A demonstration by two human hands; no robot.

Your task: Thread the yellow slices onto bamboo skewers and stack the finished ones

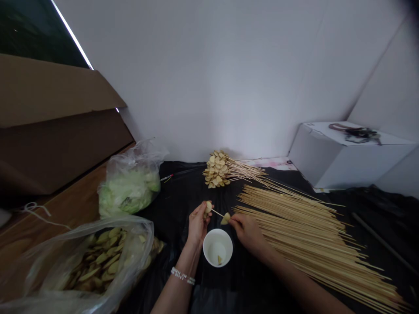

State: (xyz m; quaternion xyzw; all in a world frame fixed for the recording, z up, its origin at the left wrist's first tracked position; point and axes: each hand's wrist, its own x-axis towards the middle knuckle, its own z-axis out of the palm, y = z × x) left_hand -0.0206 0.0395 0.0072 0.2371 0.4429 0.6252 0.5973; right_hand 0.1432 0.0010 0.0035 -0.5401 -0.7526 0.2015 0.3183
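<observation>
Bagged potato slices (pixel 101 261) lie left of the left fingers (pixel 203 210). Those clamp a bamboo skewer (pixel 217 213); right fingers (pixel 233 222) pinch a slice (pixel 225 219) at its tip, above a white cup (pixel 218 231).

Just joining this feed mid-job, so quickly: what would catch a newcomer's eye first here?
The wide fan of bare bamboo skewers dominates the right side, with a bundle of skewers topped with potato slices at the back. At centre, the left hand and right hand work a single skewer just beyond a white cup.
</observation>
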